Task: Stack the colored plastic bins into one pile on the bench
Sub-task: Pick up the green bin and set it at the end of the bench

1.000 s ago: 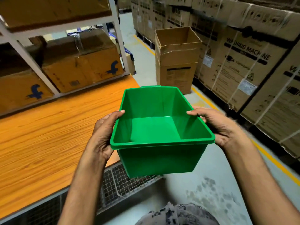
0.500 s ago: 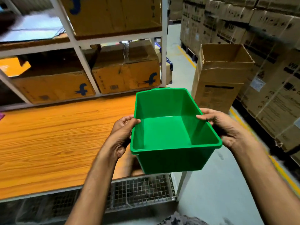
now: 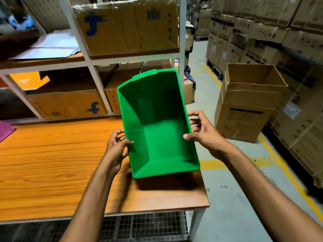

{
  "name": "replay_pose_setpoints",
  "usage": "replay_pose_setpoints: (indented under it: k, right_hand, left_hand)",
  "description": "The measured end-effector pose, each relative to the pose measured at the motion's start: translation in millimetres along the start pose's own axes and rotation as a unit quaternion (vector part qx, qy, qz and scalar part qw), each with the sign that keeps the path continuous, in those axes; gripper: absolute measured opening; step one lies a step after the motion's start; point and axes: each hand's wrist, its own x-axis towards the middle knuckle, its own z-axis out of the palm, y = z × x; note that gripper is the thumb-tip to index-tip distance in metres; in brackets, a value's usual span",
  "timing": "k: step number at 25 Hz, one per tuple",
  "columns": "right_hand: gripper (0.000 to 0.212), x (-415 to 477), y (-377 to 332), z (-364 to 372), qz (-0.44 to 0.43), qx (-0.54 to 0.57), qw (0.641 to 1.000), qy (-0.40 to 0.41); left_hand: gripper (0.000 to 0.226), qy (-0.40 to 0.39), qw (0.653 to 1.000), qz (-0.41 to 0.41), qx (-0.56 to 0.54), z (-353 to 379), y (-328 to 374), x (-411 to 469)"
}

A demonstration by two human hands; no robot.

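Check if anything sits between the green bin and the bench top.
Nothing visible does. The left hand and right hand hold the green bin just over the bench at its right end. The only other thing seen on it is a purple item at the far left edge. The patch under the bin is hidden.

We're in a warehouse: stacked appliance cartons (image 3: 262, 37) on pallets, steel racking (image 3: 90, 67) w/ shipping boxes (image 3: 125, 27), yellow floor lines (image 3: 286, 173), wood-top bench (image 3: 43, 168).
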Motion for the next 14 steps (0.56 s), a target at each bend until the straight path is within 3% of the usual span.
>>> replay_pose_setpoints:
  k: [4,10,14]
  right_hand:
    - [0.067,24.8,0.6,0.2,0.04,0.027,0.999,-0.002]
    - [0.062,66.2,4.4,-16.4,0.178,0.143,0.974,0.007]
    - [0.044,78.5,-0.1,-25.8,0.224,0.16,0.961,-0.026]
  left_hand:
    - [0.043,0.007,0.999,-0.032,0.029,-4.9,8.1,18.8]
    - [0.031,-0.008,0.99,-0.11,0.084,15.5,25.9,48.9]
    - [0.032,-0.01,0.986,-0.122,0.116,28.0,34.0,66.3]
